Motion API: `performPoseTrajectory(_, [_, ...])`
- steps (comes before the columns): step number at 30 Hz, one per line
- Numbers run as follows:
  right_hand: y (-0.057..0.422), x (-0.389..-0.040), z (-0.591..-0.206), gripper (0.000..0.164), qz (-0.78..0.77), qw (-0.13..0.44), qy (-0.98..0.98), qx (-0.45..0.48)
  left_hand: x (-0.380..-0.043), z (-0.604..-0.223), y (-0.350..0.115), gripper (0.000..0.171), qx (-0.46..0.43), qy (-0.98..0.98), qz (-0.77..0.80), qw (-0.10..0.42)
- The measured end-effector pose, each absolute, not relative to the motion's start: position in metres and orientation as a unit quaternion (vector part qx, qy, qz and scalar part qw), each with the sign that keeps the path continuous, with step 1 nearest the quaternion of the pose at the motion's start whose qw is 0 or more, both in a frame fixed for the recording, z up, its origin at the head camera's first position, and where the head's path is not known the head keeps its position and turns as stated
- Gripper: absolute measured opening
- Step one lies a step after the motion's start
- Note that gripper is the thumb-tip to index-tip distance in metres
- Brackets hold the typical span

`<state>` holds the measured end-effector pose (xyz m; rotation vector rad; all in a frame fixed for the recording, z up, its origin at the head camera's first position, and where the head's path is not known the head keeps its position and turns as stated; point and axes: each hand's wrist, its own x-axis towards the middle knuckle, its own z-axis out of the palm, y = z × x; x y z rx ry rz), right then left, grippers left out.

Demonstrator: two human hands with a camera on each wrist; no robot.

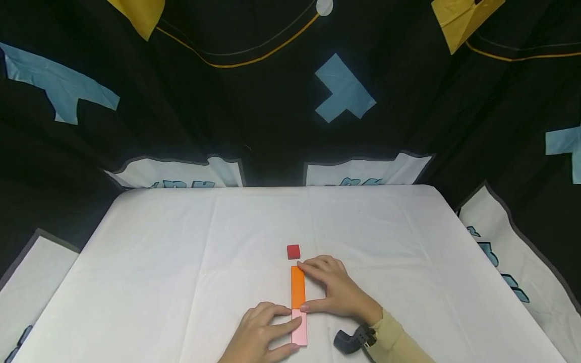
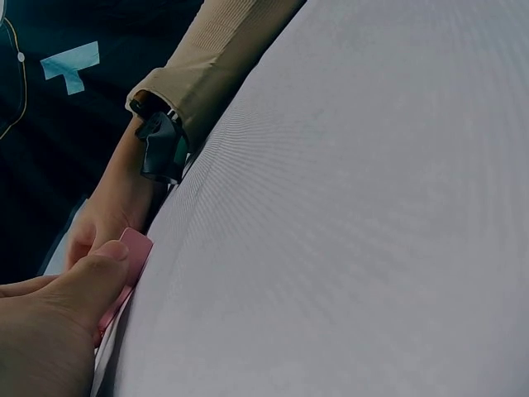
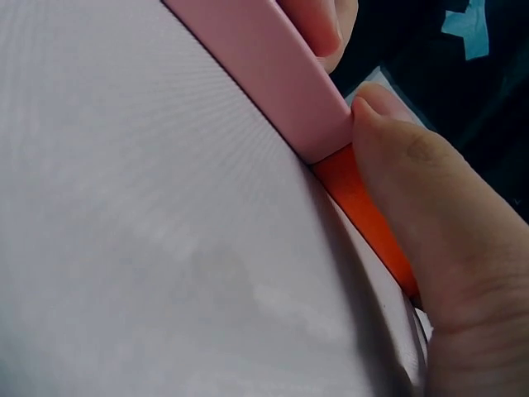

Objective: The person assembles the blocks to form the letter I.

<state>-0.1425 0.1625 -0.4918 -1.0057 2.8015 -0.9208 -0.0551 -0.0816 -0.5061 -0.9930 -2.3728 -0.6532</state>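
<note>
An orange oblong block (image 1: 297, 287) and a pink oblong block (image 1: 300, 336) lie end to end on the white table, their short ends touching. My left hand (image 1: 262, 331) holds the pink block, thumb at its near end and other fingertips along its left side and top. With thumb and forefinger, my right hand (image 1: 339, 293) grips the orange block by its two ends, the thumb at the seam with the pink one. In the right wrist view the seam between pink block (image 3: 264, 78) and orange block (image 3: 364, 211) looks closed. Just beyond the orange block sits a small red block (image 1: 293, 252).
A white cloth covers the table (image 1: 136, 272). Behind it and along its sides hangs a dark patterned curtain (image 1: 272, 116). On my right wrist, a black camera mount (image 1: 351, 340) sticks out low over the tabletop beside the sleeve.
</note>
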Motion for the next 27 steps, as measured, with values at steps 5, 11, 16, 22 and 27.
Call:
performPoseTrajectory(5, [0.163,-0.142,-0.492,0.09,-0.295,0.012,0.9,-0.322,-0.055,-0.506,-0.082,0.041,-0.361,-0.869,-0.237,0.243])
performPoseTrajectory(11, [0.163,-0.143,-0.493,0.09,-0.293,0.01,0.9,-0.322,-0.055,-0.507,-0.082,0.041,-0.359,-0.87,-0.236,0.243])
performPoseTrajectory(16, [0.165,-0.142,-0.494,0.088,-0.294,0.002,0.899,-0.323,-0.055,-0.508,-0.082,0.041,-0.358,-0.869,-0.24,0.242])
performPoseTrajectory(22, [0.171,-0.142,-0.495,0.085,-0.302,0.016,0.903,-0.306,-0.052,-0.506,-0.081,0.043,-0.349,-0.873,-0.255,0.227])
performPoseTrajectory(27, [0.18,-0.142,-0.492,0.08,-0.312,0.022,0.905,-0.29,-0.053,-0.504,-0.079,0.047,-0.33,-0.872,-0.278,0.23])
